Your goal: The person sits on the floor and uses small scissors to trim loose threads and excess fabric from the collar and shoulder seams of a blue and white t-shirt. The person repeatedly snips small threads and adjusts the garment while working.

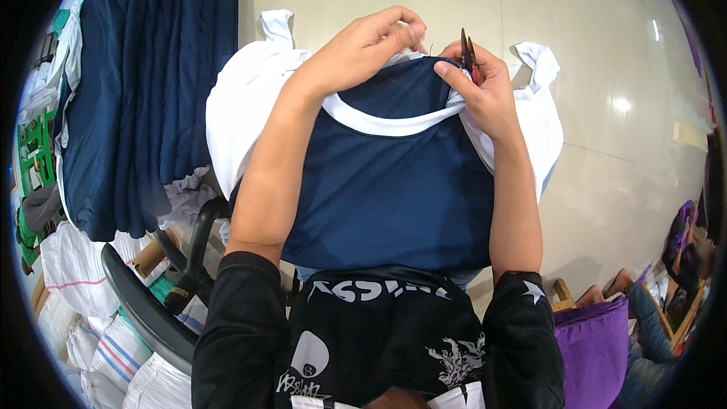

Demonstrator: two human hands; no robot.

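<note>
A navy raglan shirt [392, 193] with white sleeves and a white neckband [392, 124] lies spread across my lap, its neck opening away from me. My right hand [483, 85] grips the shirt at the right side of the neck, thumb on top. The same hand holds thread snips [468, 57], their dark blades pointing up and away. My left hand [383, 37] hovers over the far edge of the neck with its fingers curled and thumb close to the fingertips. Whether it pinches a thread or fabric there cannot be made out.
A thick pile of navy garments [147, 96] hangs at the left, above a black chair armrest [142, 307]. White woven sacks [122, 352] stand below it. Purple cloth [593, 346] is at the lower right, near another person's bare feet [616, 284]. Beyond lies a glossy tiled floor [596, 96].
</note>
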